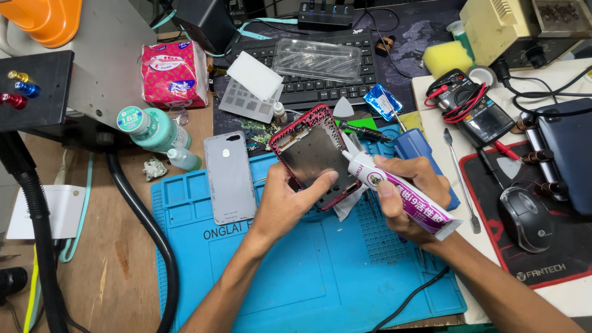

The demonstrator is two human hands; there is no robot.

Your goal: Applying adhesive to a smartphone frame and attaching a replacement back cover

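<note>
Forearms reach in from the bottom edge over a blue silicone repair mat (296, 277) that lies on the wooden bench. Left hand (285, 200) is closed around the lower edge of a red-rimmed phone frame (313, 154), thumb across its front, holding it tilted up off the mat with its bare grey inner face towards the camera. Right hand (412, 194) is wrapped around a white and purple glue tube (401, 191), fingers curled over the barrel; the tube's slim nozzle points up and left and meets the right edge of the frame. A scrap of white tissue (346, 205) sits under the frame, between the two hands.

Just left of the left hand, a grey phone back cover (229, 176) lies flat on the mat. Right of the right hand lie a thin metal spudger (459, 179) and, further out, a black computer mouse (525, 217) on a black mouse pad (542, 265) with a red border.

Further back, two pale green bottles (154, 131) lie near a pink tissue pack (174, 73). A black keyboard (311, 77) carries a clear plastic tray (317, 58). At the right rear sit a multimeter (475, 108) with coiled red leads and a yellow sponge (447, 57).
</note>
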